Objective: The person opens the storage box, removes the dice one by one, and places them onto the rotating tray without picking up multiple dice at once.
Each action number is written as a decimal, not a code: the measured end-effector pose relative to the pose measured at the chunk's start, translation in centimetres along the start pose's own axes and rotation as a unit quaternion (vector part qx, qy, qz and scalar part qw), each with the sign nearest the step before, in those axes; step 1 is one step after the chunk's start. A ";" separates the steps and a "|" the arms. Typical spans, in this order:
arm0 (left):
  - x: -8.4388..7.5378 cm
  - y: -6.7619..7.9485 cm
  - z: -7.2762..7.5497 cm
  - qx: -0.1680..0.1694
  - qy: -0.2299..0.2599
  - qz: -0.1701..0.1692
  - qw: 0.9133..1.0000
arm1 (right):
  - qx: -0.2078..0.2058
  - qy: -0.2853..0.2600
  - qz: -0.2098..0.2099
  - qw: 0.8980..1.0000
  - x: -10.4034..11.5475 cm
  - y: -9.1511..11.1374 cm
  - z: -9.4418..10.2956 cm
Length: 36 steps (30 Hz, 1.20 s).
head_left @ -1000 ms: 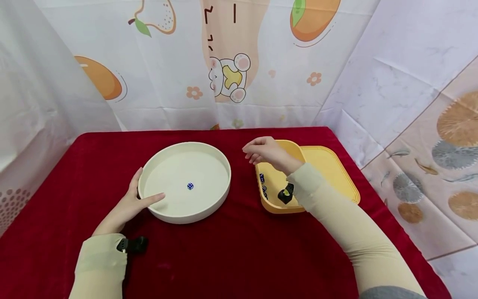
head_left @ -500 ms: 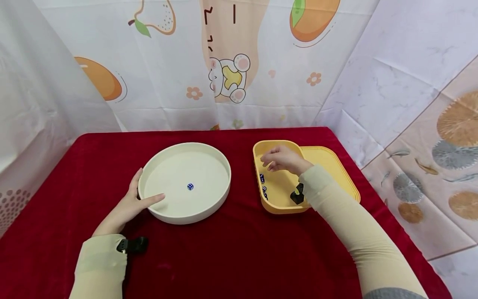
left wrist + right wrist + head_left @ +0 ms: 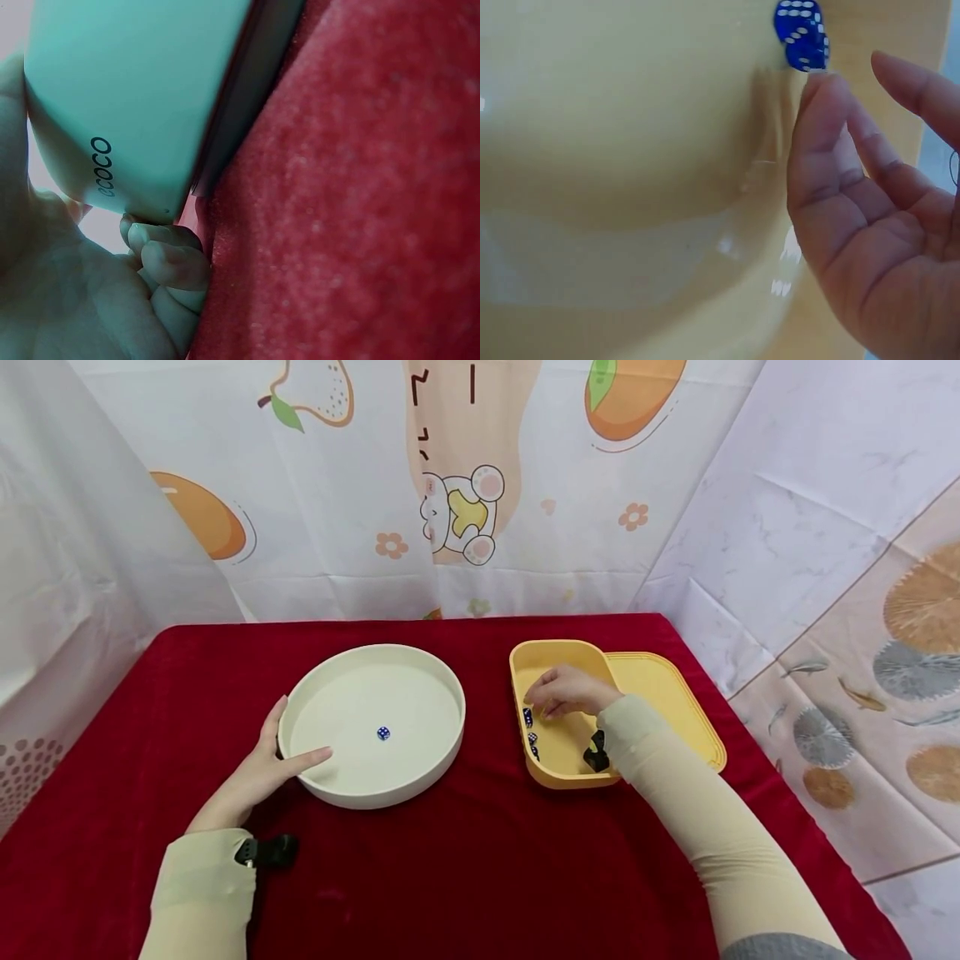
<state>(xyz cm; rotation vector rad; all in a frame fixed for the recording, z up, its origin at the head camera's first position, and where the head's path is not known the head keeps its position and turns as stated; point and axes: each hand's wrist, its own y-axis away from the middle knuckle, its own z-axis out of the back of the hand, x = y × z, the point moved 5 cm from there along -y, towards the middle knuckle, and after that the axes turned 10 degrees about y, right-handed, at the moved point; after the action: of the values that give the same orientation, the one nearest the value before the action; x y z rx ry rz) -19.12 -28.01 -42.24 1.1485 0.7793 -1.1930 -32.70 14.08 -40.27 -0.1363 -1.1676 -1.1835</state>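
Note:
A round white tray (image 3: pixel 375 801) stands at the centre left, with one blue die (image 3: pixel 383 733) lying inside. My left hand (image 3: pixel 262 768) holds its left side, thumb over the rim and fingers curled at the outer wall; the left wrist view shows lettering on that wall. Inside the yellow box (image 3: pixel 564 648), several blue dice (image 3: pixel 528 717) lie along the left wall. My right hand (image 3: pixel 572 690) reaches down into this box. In the right wrist view, a fingertip is right at the blue dice (image 3: pixel 798 22), and the thumb (image 3: pixel 911 86) stands apart from the fingers.
A yellow lid (image 3: pixel 663 702) lies to the right, partly behind the box. Red cloth (image 3: pixel 420 877) covers the table. Printed curtains (image 3: pixel 322 527) hang behind and along both sides. Black wrist cameras (image 3: pixel 597 753) sit on both wrists.
My right hand has moved right from above the box's left rim, then down inside towards the dice. My left hand, the tray and its die have stayed in place.

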 end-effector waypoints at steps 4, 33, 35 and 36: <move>0.0 -0.1 -0.1 0.002 -0.002 0.001 1.000 | 0.018 -0.001 -0.012 1.000 -0.4 -0.3 -0.4; 0.3 -0.1 0.2 0.006 -0.003 0.006 1.000 | 0.005 0.058 -0.006 0.998 -0.6 -1.1 -1.4; 0.2 -0.1 0.1 0.006 -0.005 0.007 1.000 | -0.003 0.062 -0.010 0.998 -0.5 -1.1 -1.3; 0.2 -0.1 0.1 0.006 -0.005 0.007 1.000 | -0.005 0.064 -0.011 0.998 -0.5 -1.1 -1.2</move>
<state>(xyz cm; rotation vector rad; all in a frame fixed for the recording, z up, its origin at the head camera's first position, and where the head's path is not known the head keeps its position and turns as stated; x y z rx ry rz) -19.15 -28.20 -42.46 1.1545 0.7565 -1.1920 -32.71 13.15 -41.72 -0.0543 -1.0526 -1.2005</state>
